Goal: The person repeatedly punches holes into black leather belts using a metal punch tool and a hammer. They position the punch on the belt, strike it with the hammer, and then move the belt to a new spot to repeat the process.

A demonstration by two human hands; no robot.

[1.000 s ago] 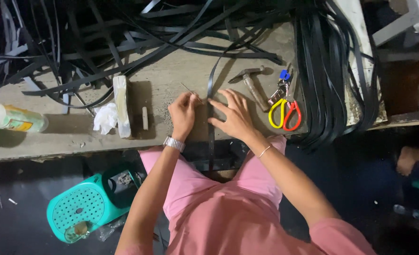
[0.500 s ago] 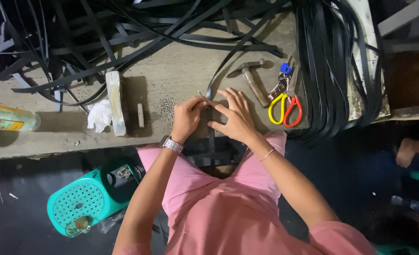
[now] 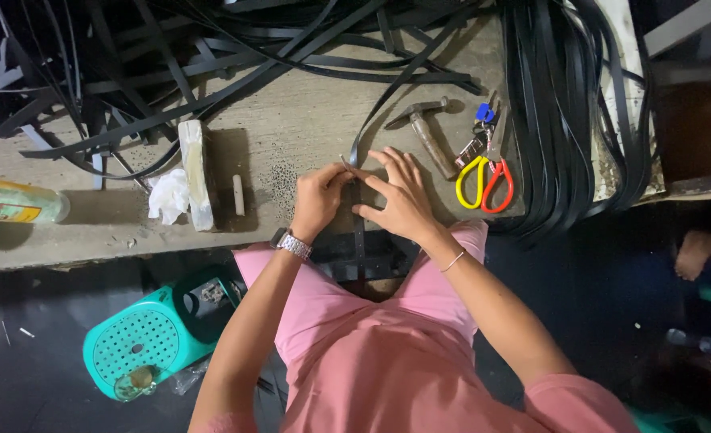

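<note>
A narrow black strap lay across the near edge of the counter, running from the person's lap, under both hands, and curving away toward the tangle of loose straps at the back. It sat flat on the worn wood, seemingly so that it could be pressed against something firm.

The left hand was curled with its fingers drawn together, pinching the strap, or perhaps a small metal piece on it, right at the point where the strap bent; the piece was too small to make out. The right hand lay beside it with fingers spread wide and flat, pressing on the strap and the counter rather than gripping, which looked like a way of keeping the strap from sliding while the other hand worked. The two hands nearly touched.

Just to the right of the right hand lay a hammer, head pointing left, and beside it scissors with one yellow and one red handle, both close enough to be picked up without shifting. Further right, a thick bundle of straps hung over the counter's edge. To the left stood a pale block with a crumpled white cloth against it, and a plastic bottle lay well apart. A teal stool stood on the floor below.
</note>
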